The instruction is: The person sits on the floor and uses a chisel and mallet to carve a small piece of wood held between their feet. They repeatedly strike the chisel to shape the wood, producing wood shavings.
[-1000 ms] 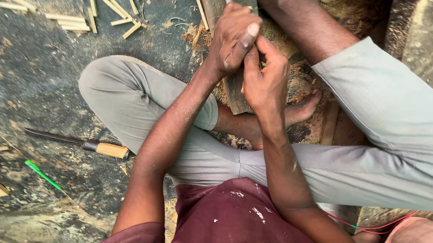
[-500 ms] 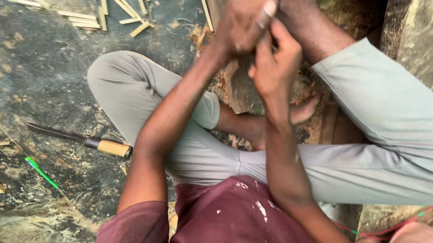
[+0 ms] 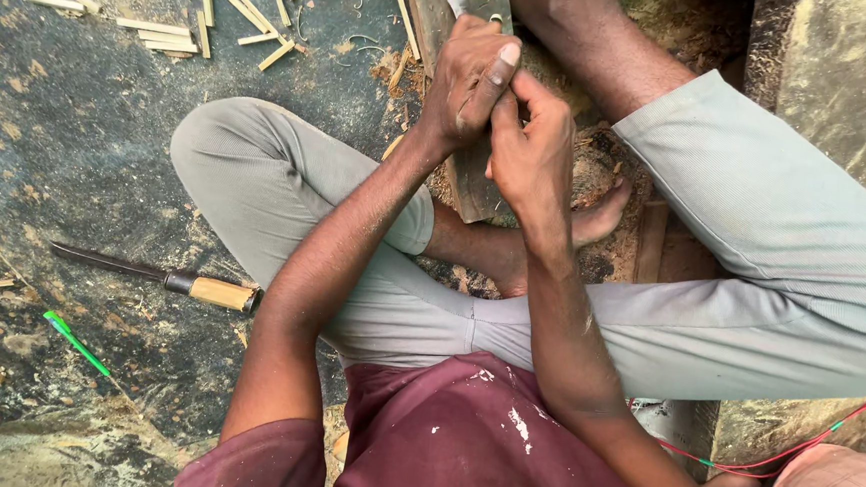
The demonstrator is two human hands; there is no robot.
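- Left hand: fingers curled shut around the top of a dark wooden slat, thumb raised and pressed against the right hand.
- Right hand: closed in a fist on the same slat, just below and beside the left hand; the two hands touch.
- A small pale grey tip shows above the left hand; what it belongs to cannot be told.
- Slat axis: long axis runs up and down the view, near end low between the hands and the bare foot, far end pointing away from the person.
- Slat position: it emerges under both hands and rests over the crossed legs in grey trousers.
- Floor, dark and dusty: a long knife with a pale wooden handle lies well apart, left of the left knee.
- Cut pale sticks lie scattered at the upper left; a green strip lies near the knife.
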